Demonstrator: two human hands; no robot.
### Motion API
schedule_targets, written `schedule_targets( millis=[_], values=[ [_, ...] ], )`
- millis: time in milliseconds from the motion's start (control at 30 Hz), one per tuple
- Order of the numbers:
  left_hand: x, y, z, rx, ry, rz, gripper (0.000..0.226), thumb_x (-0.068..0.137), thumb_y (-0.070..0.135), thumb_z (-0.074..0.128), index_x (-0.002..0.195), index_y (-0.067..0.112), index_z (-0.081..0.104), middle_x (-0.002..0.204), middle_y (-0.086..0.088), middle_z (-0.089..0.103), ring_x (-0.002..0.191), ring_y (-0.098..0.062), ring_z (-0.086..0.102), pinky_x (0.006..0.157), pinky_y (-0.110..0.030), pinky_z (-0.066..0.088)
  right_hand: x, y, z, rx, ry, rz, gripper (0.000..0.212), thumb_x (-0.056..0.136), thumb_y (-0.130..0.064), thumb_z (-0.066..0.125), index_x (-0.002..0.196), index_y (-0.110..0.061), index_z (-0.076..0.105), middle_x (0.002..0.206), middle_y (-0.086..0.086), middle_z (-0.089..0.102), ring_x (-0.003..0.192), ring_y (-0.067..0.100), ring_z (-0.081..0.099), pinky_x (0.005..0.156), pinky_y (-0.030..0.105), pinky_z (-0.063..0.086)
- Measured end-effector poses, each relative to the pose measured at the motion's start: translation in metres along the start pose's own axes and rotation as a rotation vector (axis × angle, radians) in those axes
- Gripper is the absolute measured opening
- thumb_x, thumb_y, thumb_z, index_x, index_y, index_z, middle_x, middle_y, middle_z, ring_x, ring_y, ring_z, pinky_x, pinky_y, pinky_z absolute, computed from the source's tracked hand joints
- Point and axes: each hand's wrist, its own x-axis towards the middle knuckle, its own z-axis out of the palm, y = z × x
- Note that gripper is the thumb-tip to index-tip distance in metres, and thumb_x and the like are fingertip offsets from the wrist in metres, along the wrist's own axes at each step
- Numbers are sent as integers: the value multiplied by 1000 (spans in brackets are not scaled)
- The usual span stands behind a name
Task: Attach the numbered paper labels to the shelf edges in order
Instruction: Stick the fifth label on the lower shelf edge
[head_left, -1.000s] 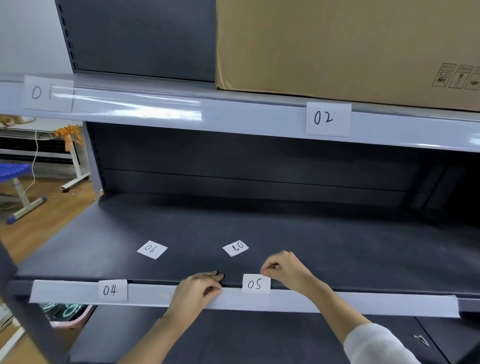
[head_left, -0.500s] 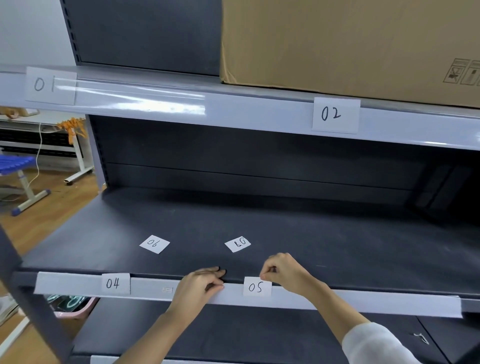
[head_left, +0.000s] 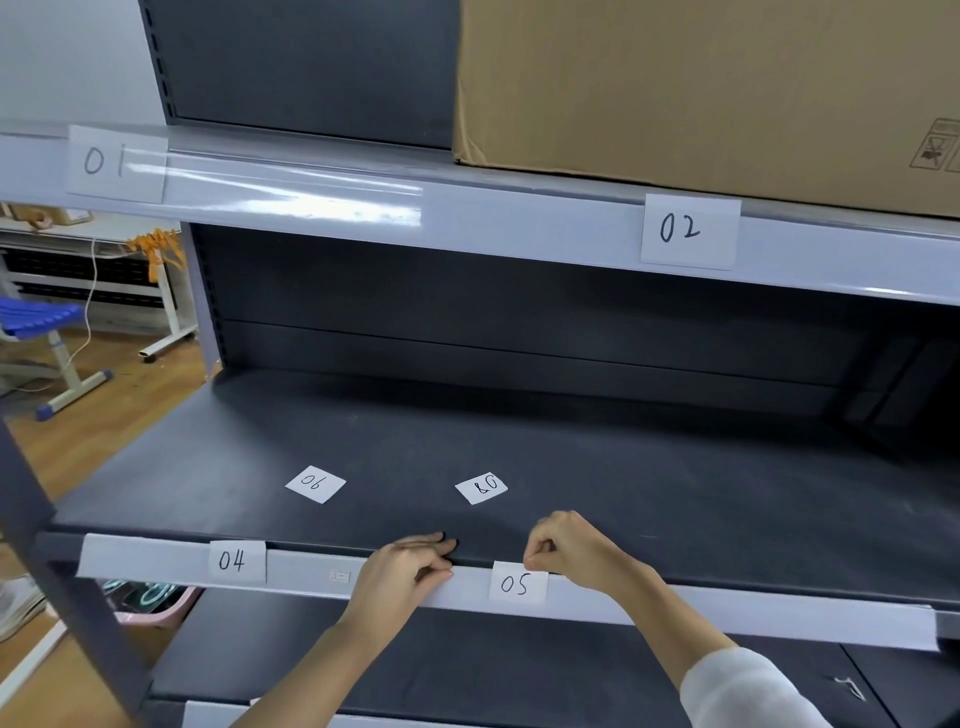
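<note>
Little is changing since the earlier frame: label 05 (head_left: 518, 583) is sitting in the same spot on the middle shelf's edge strip (head_left: 727, 613), and both hands are staying put. The right hand (head_left: 571, 548) is pinching its top right corner. The left hand (head_left: 410, 569) is curling over the strip, just left of it. Label 04 (head_left: 236, 560) is sitting further left. Labels 06 (head_left: 315, 484) and 80 (head_left: 481, 487) are lying loose on the shelf (head_left: 675, 483) behind. Labels 01 (head_left: 115, 162) and 02 (head_left: 688, 231) are sitting on the upper edge.
</note>
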Motion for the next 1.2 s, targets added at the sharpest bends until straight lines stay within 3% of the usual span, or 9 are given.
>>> schedule_targets(
  millis=[100, 200, 433, 567, 767, 867, 967, 1100, 1200],
  values=[
    [1, 1, 0, 9, 2, 0, 6, 75, 9, 74, 78, 13, 77, 103, 13, 68, 110, 17, 39, 86, 1, 37, 2, -3, 0, -47, -20, -14, 16, 78, -5, 54, 78, 2, 68, 62, -9, 52, 65, 14, 48, 59, 27, 40],
    [2, 2, -1, 16, -17, -17, 8, 72, 17, 69, 76, 14, 77, 102, 9, 71, 113, 8, 43, 85, 5, 34, 4, -6, 0, -71, -35, -16, 16, 78, -4, 54, 79, 3, 68, 61, -12, 51, 66, 15, 49, 58, 26, 41],
    [1, 1, 0, 29, -31, -18, 8, 74, 6, 74, 78, 12, 77, 103, 5, 71, 113, 9, 42, 84, 10, 29, 3, -8, -1, -76, -29, -6, 18, 79, -2, 53, 82, 5, 69, 60, -12, 52, 63, 11, 49, 54, 17, 38],
    [2, 5, -2, 59, -45, -30, 9, 74, 6, 75, 79, 12, 77, 105, 5, 71, 107, -1, 55, 88, 0, 34, 1, -8, 0, -63, -21, 8, 17, 79, -3, 53, 81, 3, 69, 59, -14, 51, 59, 9, 48, 55, 17, 39],
    [5, 10, -7, 81, -114, -51, 15, 86, 14, 65, 97, 10, 74, 123, 4, 62, 118, 4, 46, 96, -6, 31, 0, -8, 1, -78, 0, 3, 18, 79, -2, 52, 81, 4, 69, 58, -16, 52, 59, 7, 48, 54, 13, 37],
    [7, 15, -15, 138, -152, -45, 22, 89, 19, 61, 107, 11, 70, 128, 4, 59, 124, -2, 46, 102, -11, 30, 0, -9, 1, -68, 17, 28, 17, 76, -1, 52, 66, -2, 66, 55, -9, 50, 58, 10, 44, 54, 20, 38],
    [0, 14, -27, 208, -104, -57, 25, 90, 21, 60, 112, 12, 67, 127, 6, 59, 125, -5, 46, 102, -13, 31, 4, -18, 2, -3, 75, 47, 32, 75, -1, 51, 50, -20, 54, 52, -9, 52, 42, 2, 44, 45, 10, 35],
    [-14, -1, -53, 282, -65, -85, 27, 89, 24, 58, 111, 13, 68, 125, 5, 61, 123, -7, 49, 101, -16, 35, 24, -40, 11, 6, 119, 8, 17, 75, 0, 49, 67, 6, 63, 67, 23, 56, 55, 8, 36, 52, 18, 32],
    [-18, -19, -73, 304, -68, -117, 39, 88, 40, 49, 111, 15, 69, 125, 8, 61, 123, -4, 48, 101, -18, 38, 41, -62, 32, -28, 119, -40, 14, 73, 6, 47, 79, 16, 56, 61, 23, 41, 54, 5, 24, 51, 21, 22]
  ],
)
